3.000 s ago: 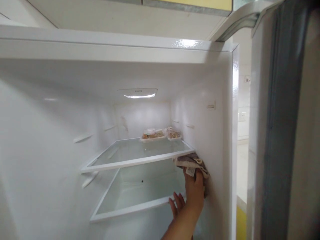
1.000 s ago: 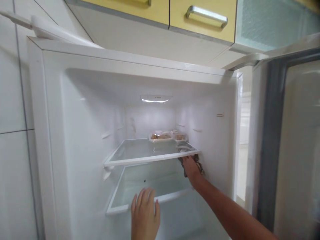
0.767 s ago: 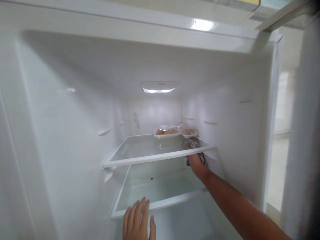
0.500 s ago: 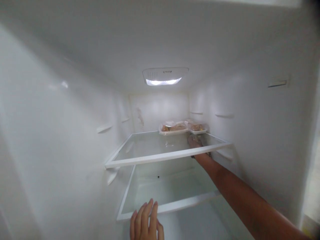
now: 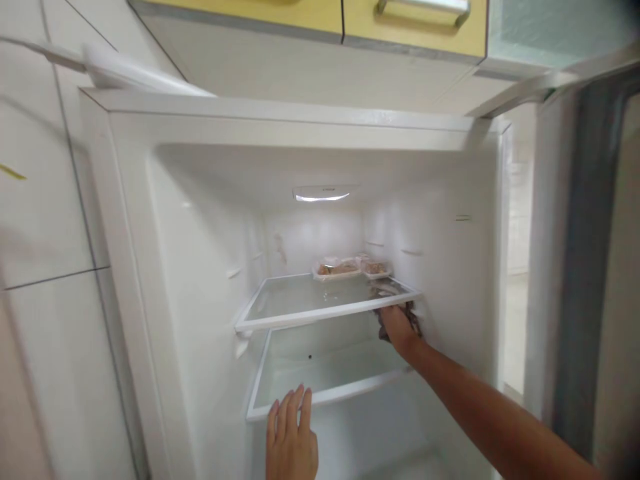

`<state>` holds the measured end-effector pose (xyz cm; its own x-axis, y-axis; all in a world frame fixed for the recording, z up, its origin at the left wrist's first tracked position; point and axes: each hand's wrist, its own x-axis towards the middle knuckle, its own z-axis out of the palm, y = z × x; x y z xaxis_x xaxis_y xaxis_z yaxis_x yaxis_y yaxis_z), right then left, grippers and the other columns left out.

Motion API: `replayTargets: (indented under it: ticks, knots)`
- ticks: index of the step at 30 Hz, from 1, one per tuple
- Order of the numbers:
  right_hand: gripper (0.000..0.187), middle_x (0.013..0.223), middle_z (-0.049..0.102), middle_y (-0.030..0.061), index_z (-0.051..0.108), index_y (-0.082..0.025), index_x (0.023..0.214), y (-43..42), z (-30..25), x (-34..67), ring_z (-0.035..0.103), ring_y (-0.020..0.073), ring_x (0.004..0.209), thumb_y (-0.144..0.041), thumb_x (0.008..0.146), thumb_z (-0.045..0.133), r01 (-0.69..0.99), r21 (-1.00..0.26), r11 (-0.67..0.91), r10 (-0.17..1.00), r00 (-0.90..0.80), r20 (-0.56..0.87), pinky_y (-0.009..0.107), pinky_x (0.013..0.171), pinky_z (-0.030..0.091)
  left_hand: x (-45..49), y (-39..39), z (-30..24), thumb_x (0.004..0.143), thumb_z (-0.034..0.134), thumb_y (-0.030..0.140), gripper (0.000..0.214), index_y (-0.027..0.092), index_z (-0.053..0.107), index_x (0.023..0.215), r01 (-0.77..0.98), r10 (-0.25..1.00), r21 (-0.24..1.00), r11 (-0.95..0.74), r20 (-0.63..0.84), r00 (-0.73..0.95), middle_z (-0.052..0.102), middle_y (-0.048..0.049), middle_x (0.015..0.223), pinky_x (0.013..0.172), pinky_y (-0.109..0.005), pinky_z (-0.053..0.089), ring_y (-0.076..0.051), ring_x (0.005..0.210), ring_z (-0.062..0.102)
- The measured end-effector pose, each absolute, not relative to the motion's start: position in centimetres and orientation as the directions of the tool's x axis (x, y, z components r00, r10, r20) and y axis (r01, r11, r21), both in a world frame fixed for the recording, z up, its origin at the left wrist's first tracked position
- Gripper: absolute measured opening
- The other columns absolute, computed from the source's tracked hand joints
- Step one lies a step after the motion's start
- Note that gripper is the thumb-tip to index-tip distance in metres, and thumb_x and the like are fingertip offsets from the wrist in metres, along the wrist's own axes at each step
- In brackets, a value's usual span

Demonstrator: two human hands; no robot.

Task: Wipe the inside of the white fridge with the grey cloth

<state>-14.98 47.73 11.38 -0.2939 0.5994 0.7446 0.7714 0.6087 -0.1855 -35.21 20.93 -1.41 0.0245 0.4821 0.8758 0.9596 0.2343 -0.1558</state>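
Deep in an opened fridge, my right hand (image 5: 397,321) reaches in under the upper glass shelf (image 5: 295,297). It is closed on a dark, crumpled cloth (image 5: 414,319) by the right wall, partly seen through the glass. My left hand (image 5: 291,433) is at the front rim of the lower glass shelf (image 5: 345,393), fingers stretched out and slightly apart, holding nothing. Whether its fingertips touch the rim I cannot tell. A small dark speck (image 5: 310,357) shows beyond the lower shelf's front edge.
Two wrapped food trays, a longer tray (image 5: 337,269) and a smaller tray (image 5: 375,268), sit at the back of the upper shelf. A lit lamp (image 5: 323,195) hangs from the ceiling. The fridge door (image 5: 575,267) stands open at right; yellow cabinets (image 5: 415,27) are above.
My view has drawn back, so the fridge frame, door and cabinets now show. My right hand has come toward the front with the cloth; my left hand stays by the lower shelf's rim.
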Motion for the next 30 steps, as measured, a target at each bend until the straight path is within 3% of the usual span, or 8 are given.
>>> replayTargets:
  ticks: [4, 9, 15, 21, 23, 26, 30]
  knots:
    - [0.045, 0.125, 0.071, 0.0195, 0.075, -0.011, 0.114, 45.2, 11.2, -12.9, 0.061, 0.0297, 0.127, 0.005, 0.077, 0.054, 0.789, 0.004, 0.615, 0.554, -0.436, 0.709, 0.045, 0.115, 0.042, -35.5, 20.5, -1.5, 0.077, 0.058, 0.012, 0.063, 0.022, 0.056, 0.139, 0.971, 0.526, -0.120, 0.205, 0.851, -0.006, 0.066, -0.0055, 0.137, 0.123, -0.045, 0.027, -0.023, 0.127, 0.056]
    - [0.060, 0.138, 0.065, 0.0193, 0.071, -0.009, 0.124, 42.6, 9.9, -9.6, 0.053, 0.0310, 0.137, 0.005, 0.072, 0.045, 0.795, 0.155, 0.587, 0.518, -0.516, 0.683, 0.050, 0.120, 0.036, -35.6, 20.5, -1.6, 0.076, 0.057, 0.010, 0.065, 0.020, 0.056, 0.140, 0.973, 0.554, -0.119, 0.197, 0.832, -0.010, 0.064, -0.0068, 0.141, 0.124, -0.046, 0.026, -0.024, 0.132, 0.053]
    - [0.061, 0.139, 0.064, 0.0204, 0.071, -0.012, 0.126, 40.8, 8.2, -6.8, 0.052, 0.0349, 0.137, 0.002, 0.072, 0.045, 0.802, 0.185, 0.568, 0.518, -0.524, 0.676, 0.055, 0.117, 0.039, -35.1, 20.3, -0.9, 0.077, 0.056, 0.009, 0.061, 0.017, 0.059, 0.138, 0.986, 0.550, -0.048, 0.162, 0.834, -0.050, 0.065, -0.0092, 0.141, 0.123, -0.049, 0.029, -0.026, 0.132, 0.055]
    - [0.071, 0.138, 0.065, 0.0150, 0.066, -0.016, 0.131, 40.6, 8.8, -6.4, 0.051, 0.0252, 0.139, 0.007, 0.071, 0.037, 0.755, 0.139, 0.640, 0.487, -0.539, 0.688, 0.048, 0.118, 0.039, -34.6, 20.5, -0.7, 0.080, 0.053, 0.007, 0.057, 0.015, 0.061, 0.135, 0.985, 0.527, -0.041, 0.166, 0.848, -0.054, 0.067, -0.0096, 0.138, 0.123, -0.048, 0.030, -0.026, 0.129, 0.057]
    - [0.073, 0.136, 0.066, 0.0118, 0.066, -0.019, 0.131, 41.0, 9.5, -7.4, 0.051, 0.0207, 0.139, 0.009, 0.070, 0.035, 0.680, -0.042, 0.732, 0.504, -0.498, 0.706, 0.046, 0.119, 0.037, -34.5, 20.6, -0.8, 0.080, 0.052, 0.007, 0.055, 0.015, 0.062, 0.134, 0.986, 0.500, -0.036, 0.166, 0.864, -0.053, 0.068, -0.0094, 0.136, 0.122, -0.048, 0.029, -0.026, 0.127, 0.058]
    - [0.063, 0.124, 0.072, 0.0097, 0.071, -0.020, 0.120, 42.2, 10.7, -9.6, 0.060, 0.0193, 0.126, 0.008, 0.075, 0.036, 0.450, -0.436, 0.779, 0.610, -0.380, 0.695, 0.043, 0.115, 0.041, -34.8, 21.0, -1.0, 0.082, 0.052, 0.008, 0.051, 0.016, 0.062, 0.131, 0.985, 0.448, -0.057, 0.163, 0.894, -0.022, 0.070, -0.0085, 0.132, 0.121, -0.047, 0.029, -0.025, 0.123, 0.060]
    - [0.041, 0.111, 0.074, 0.0087, 0.073, -0.015, 0.111, 45.1, 11.8, -12.9, 0.067, 0.0162, 0.103, -0.006, 0.094, 0.036, 0.334, -0.632, 0.700, 0.714, -0.298, 0.634, 0.038, 0.098, 0.052, -35.6, 22.2, -1.6, 0.081, 0.054, 0.004, 0.048, 0.017, 0.064, 0.126, 0.962, 0.352, -0.173, 0.214, 0.932, 0.089, 0.074, -0.0090, 0.122, 0.118, -0.046, 0.032, -0.024, 0.114, 0.062]
